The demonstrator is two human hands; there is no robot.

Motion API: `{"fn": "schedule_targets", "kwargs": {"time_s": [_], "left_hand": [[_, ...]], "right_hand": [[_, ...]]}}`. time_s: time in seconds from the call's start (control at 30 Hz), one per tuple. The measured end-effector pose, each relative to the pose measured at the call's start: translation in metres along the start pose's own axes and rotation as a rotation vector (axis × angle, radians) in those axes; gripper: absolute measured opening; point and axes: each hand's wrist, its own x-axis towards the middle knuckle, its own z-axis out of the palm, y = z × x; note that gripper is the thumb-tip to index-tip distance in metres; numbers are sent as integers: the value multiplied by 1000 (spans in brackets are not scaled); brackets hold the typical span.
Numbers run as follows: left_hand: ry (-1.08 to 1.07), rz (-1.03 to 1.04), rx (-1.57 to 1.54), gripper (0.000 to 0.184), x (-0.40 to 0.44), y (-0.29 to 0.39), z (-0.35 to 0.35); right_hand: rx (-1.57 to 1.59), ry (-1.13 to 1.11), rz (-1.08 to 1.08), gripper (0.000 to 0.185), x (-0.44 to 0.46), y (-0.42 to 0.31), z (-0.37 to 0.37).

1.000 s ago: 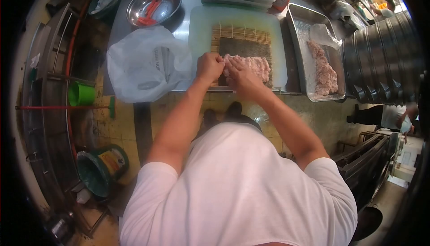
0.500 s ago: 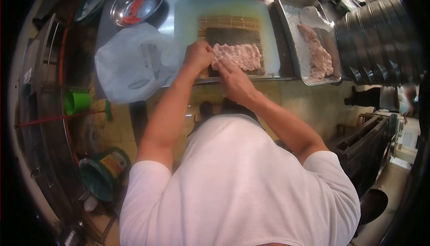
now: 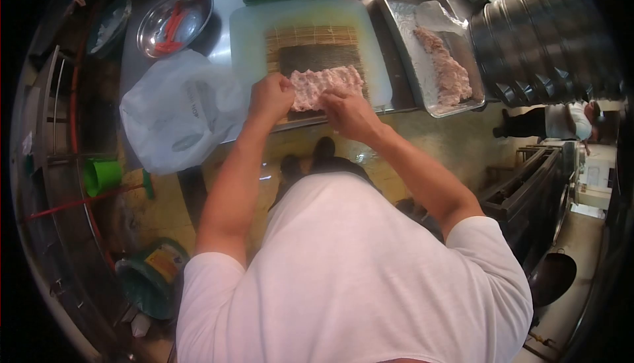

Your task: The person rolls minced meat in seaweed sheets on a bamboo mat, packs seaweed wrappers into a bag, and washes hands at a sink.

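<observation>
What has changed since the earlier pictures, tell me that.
The right hand has moved rightward along the pink mince, from its left end to about mid-length, and its outstretched fingers are now bunched. The left hand stays at the mince's left end. The mat, tray and steel bowl stayed put.

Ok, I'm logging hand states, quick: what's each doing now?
Left hand: closed, at the left end of the meat; any hold can't be told.
Right hand: fingers curled at its near edge; grip can't be told.
</observation>
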Motion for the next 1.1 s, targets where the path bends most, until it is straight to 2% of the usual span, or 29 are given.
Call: {"fn": "schedule_targets", "kwargs": {"time_s": [0.03,0.1,0.23,0.3,0.33,0.4,0.5,0.63,0.73,0.83,0.9,1.0,1.1], "left_hand": [[-2,-8,-2,28,-2,0,0],[3,-5,-20,28,-5,2,0],[27,5,-1,29,-4,-1,3],[33,2,-14,30,-6,-5,5],[44,-2,-30,31,-4,-4,6],[53,-18,-42,31,-6,-2,7],[65,-34,-18,31,-10,1,5],[54,-65,-43,29,-13,4,6],[73,-110,2,29,-13,8,7],[53,-122,-39,36,-15,1,9],[62,-141,-87,40,-15,-2,14],[66,-173,-129,47,-18,-11,21],[96,-207,-163,47,-20,-16,24]], "right_hand": [[-8,-8,6,48,-2,5,5],[-174,478,-154,40,-8,20,26],[-335,388,-262,41,-13,42,17],[-71,34,-109,48,-10,47,-3],[-76,43,-118,48,-12,49,-4],[-203,307,-144,51,-19,56,6],[-301,298,-185,49,-29,74,14],[-187,370,-224,48,-34,89,-3],[-263,352,-187,47,-34,103,-7],[-44,242,-280,46,-37,109,-30],[245,315,-102,45,-40,104,-38],[280,414,-180,47,-23,122,-15],[310,305,-162,51,-16,120,-16]]}}
